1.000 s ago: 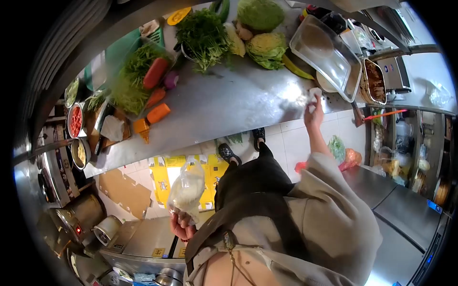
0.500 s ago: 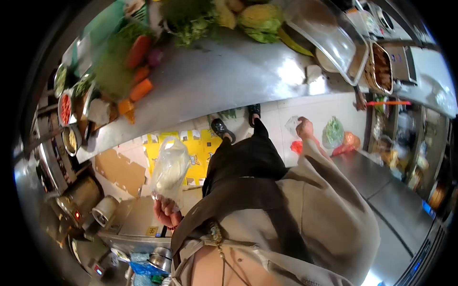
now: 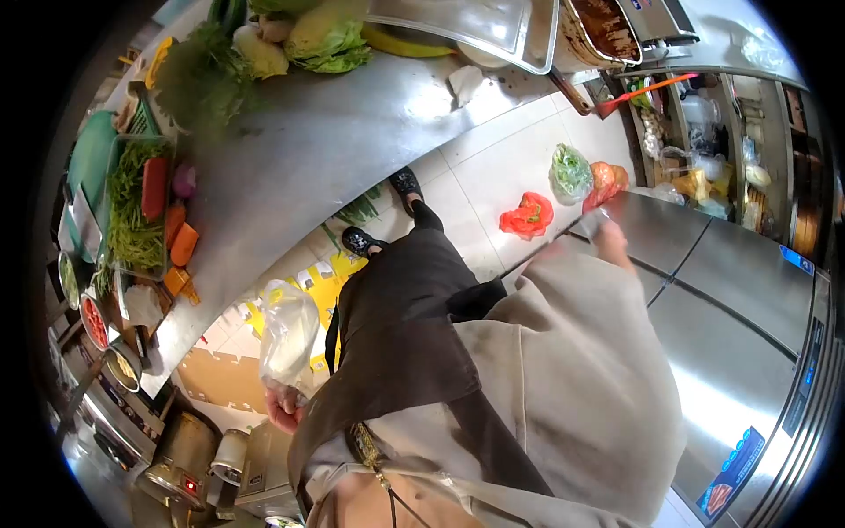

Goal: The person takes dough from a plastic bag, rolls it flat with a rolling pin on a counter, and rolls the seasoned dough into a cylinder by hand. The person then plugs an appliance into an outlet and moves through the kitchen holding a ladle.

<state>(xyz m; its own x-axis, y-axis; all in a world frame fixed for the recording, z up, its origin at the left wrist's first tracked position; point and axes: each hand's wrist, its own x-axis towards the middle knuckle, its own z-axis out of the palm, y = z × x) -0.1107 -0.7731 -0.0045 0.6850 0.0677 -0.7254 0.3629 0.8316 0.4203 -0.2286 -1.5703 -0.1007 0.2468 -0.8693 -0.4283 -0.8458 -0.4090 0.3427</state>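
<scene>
My left hand [image 3: 283, 407] is closed on the gathered end of a clear plastic bag [image 3: 289, 330] with something pale inside. It is down at my left side, next to my dark apron [image 3: 387, 370]. My right hand [image 3: 613, 246] is raised over the edge of the steel cabinet [image 3: 739, 290] and is slightly blurred. Its fingers are closed on a small piece of clear plastic [image 3: 594, 222], partly hidden by the hand. On the floor beyond it are a red bag [image 3: 526, 216], a bag of greens [image 3: 571, 174] and an orange-red bag [image 3: 607, 180].
A steel counter [image 3: 290, 176] curves ahead, bearing a lettuce [image 3: 330, 40], carrots [image 3: 184, 245], a tray of greens [image 3: 132, 202] and a clear plastic container [image 3: 466, 22]. Shelves [image 3: 731, 150] stand at the right. Flattened cardboard [image 3: 220, 378] lies on the floor at left.
My view and body have turned to the right. My right hand has moved from above the floor to the steel cabinet's edge. The left hand keeps hold of the bag.
</scene>
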